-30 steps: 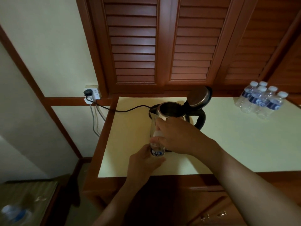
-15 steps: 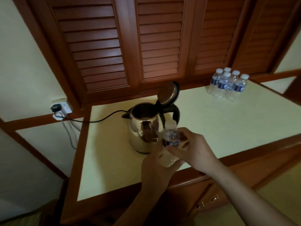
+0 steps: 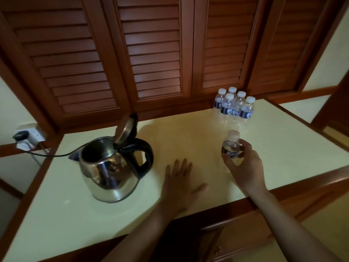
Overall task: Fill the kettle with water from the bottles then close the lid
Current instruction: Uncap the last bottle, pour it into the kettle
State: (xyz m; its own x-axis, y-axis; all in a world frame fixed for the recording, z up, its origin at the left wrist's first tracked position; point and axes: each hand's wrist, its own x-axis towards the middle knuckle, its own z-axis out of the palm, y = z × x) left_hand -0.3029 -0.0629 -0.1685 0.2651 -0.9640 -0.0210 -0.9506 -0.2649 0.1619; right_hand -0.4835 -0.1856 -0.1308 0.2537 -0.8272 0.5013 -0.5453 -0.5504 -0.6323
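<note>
One capped bottle point(image 3: 232, 148), half a second ago beside the open kettle point(image 3: 111, 167), now sits right of it, grasped by the right hand point(image 3: 243, 167); the left hand point(image 3: 179, 186) lies flat, released. Likely emptied; five bottles point(image 3: 233, 108) wait behind.

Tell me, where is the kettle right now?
The kettle stands on the left part of the counter, lid up, just left of the flat left hand and far from the bottles at the back right.
</note>
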